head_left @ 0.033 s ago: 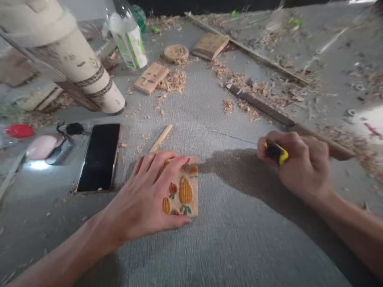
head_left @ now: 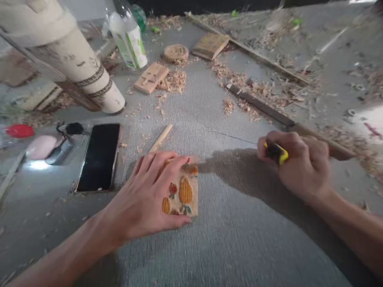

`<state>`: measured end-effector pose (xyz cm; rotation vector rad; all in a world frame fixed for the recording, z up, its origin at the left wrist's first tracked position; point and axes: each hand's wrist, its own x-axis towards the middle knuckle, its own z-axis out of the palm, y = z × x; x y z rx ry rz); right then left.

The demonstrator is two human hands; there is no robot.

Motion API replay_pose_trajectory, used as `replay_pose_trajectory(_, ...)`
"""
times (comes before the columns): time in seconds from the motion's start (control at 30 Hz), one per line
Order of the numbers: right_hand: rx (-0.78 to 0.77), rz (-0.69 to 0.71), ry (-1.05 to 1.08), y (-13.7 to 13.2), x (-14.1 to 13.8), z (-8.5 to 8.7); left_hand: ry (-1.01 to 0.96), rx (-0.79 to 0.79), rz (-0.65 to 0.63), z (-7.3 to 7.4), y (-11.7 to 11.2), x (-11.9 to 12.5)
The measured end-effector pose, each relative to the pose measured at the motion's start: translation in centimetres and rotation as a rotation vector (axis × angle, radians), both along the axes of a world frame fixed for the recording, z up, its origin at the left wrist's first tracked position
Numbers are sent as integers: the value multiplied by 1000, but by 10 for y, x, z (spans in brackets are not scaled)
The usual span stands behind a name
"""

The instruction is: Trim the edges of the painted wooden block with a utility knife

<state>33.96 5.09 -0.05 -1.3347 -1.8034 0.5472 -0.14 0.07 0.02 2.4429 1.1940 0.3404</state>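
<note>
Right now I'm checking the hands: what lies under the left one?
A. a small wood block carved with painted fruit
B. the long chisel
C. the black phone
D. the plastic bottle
A: the left hand lies flat on the block, while the phone lies apart beside it.

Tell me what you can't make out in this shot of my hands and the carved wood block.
Head view only:
- Painted wood block: its left part lies under the left hand.
- Yellow and black tool: mostly wrapped in the right hand; its kind cannot be told.
- Bottle: top cut off by the upper edge.
- Far shavings: blurred.
</note>
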Motion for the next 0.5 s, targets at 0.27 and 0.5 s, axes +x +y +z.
replay_pose_trajectory(0.27,-15,4,-23,-2,-1,0,-24,14,-194,11,6,-4)
replay_pose_trajectory(0.5,4,25,-15,-3,1,-3,0,59,-260,9,4,-2)
